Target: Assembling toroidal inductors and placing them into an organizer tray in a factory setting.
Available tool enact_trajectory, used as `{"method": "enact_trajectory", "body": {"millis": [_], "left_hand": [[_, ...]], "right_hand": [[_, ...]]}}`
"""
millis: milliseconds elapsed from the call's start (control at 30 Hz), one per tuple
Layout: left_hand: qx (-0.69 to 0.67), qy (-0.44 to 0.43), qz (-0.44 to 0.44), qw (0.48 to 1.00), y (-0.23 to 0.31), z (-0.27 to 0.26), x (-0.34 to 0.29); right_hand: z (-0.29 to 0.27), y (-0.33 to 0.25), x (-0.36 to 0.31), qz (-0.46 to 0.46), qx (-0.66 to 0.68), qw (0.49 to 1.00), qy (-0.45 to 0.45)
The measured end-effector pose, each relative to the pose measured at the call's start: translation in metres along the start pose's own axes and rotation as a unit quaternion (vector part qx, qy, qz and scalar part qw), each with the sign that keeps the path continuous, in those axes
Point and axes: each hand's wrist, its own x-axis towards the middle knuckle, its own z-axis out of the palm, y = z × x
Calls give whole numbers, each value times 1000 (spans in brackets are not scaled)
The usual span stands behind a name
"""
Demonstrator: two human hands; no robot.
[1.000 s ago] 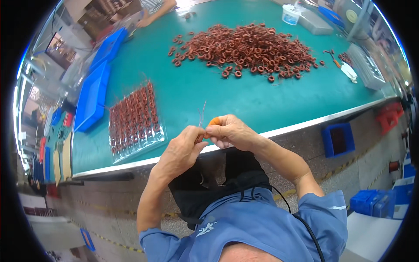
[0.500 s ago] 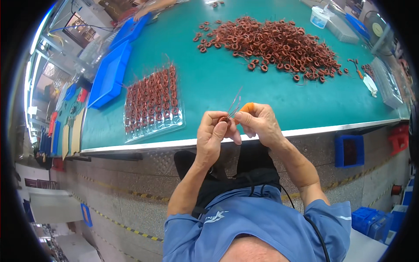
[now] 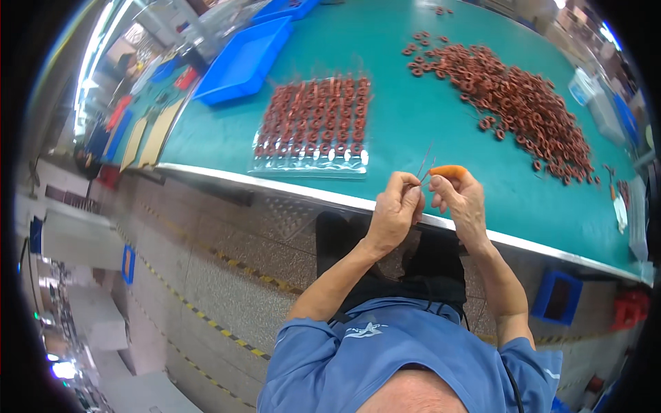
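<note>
The leads, thin and reddish, stand above the tabletop near the middle of its front edge, rising from the fingertips of the left hand; any ring at their base is hidden by the fingers. The left hand is closed on that base, thumb against forefinger. The right hand, its forefinger in an orange cover, holds thumb and forefinger close together at the leads; whether it grips one cannot be told. For sound work, the left pinch is best kept firm and low, so that the base does not turn, while the right draws lightly along one lead at a time, covered finger to the wire, without a sharp bend; crossed leads are best parted first. Left of the hands, just back from the front edge, a clear tray carries rows of copper-red coils, leads upward. A loose pile of similar coils lies toward the tabletop's right end. A blue bin sits at the left edge, beyond the tray.
</note>
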Motion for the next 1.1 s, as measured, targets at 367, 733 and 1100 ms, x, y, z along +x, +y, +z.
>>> {"method": "enact_trajectory", "body": {"millis": [367,733,1100], "left_hand": [[-4,136,35,990,13,-92,-23],[16,418,54,907,7,-185,-91],[48,324,-42,944,-8,-161,-104]], "right_hand": [[107,-18,45,-95,0,963,-251],[290,16,132,-271,-144,924,-229],[337,68,148,-331,-203,878,-280]]}}
